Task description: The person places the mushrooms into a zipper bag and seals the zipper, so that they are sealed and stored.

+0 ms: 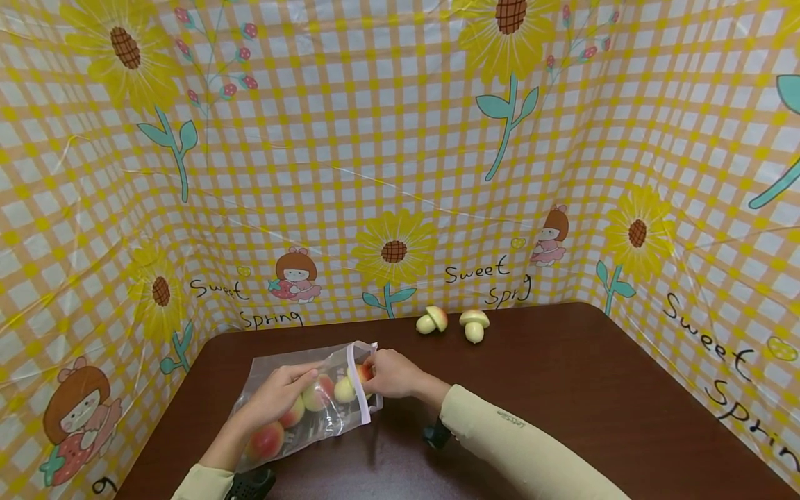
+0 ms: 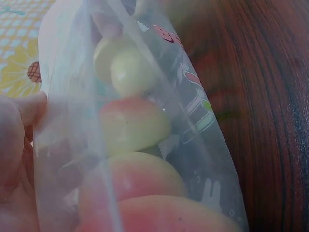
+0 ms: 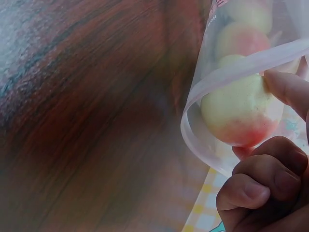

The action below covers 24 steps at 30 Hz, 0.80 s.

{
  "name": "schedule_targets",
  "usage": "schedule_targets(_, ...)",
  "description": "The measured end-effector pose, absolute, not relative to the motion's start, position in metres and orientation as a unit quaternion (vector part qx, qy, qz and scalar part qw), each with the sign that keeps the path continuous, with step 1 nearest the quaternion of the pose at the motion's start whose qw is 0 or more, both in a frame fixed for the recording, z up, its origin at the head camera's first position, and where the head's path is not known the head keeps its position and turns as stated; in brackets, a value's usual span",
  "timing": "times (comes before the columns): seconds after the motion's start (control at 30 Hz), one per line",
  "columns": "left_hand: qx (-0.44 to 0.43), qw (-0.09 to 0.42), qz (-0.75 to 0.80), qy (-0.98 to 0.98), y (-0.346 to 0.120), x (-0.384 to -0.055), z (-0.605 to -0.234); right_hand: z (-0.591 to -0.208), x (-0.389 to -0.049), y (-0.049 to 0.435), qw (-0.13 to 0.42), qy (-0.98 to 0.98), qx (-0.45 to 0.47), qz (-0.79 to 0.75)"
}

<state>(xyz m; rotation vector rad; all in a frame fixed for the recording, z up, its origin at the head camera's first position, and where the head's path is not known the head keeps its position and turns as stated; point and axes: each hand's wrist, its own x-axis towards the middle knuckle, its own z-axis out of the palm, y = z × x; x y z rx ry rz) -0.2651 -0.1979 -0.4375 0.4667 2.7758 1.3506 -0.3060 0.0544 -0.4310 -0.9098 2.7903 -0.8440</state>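
Note:
A clear zip bag (image 1: 331, 425) with a whitish band round its mouth lies tilted across the front left of the table, its mouth facing right. My left hand (image 1: 282, 390) grips the bag along its upper side. Inside show several toy mushrooms (image 2: 133, 179) with pale stems and red-and-yellow caps, lined up one behind another. At the mouth my right hand (image 1: 395, 373) pinches another toy mushroom (image 3: 241, 108) by its cap, thumb on one side and fingers on the other. Its stem points into the bag, and the mouth band passes around it.
Two more toy mushrooms, one tilted (image 1: 431, 321) and one with its stem toward me (image 1: 475, 326), lie at the back of the dark brown table (image 1: 562, 389). A checked cloth (image 1: 400, 153) with sunflowers hangs around the back and sides.

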Motion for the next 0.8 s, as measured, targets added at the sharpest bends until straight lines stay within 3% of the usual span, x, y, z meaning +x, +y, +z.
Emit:
schedule_targets(0.37,0.186,0.013,0.427,0.885,-0.200,-0.264,-0.436,-0.432,-0.307,0.048,0.048,0.911,-0.300,-0.279)
schedule_targets(0.8,0.169,0.012,0.440,0.882,-0.199,-0.264,-0.434,-0.440,-0.308,0.039,0.082,0.884,-0.329,-0.320)
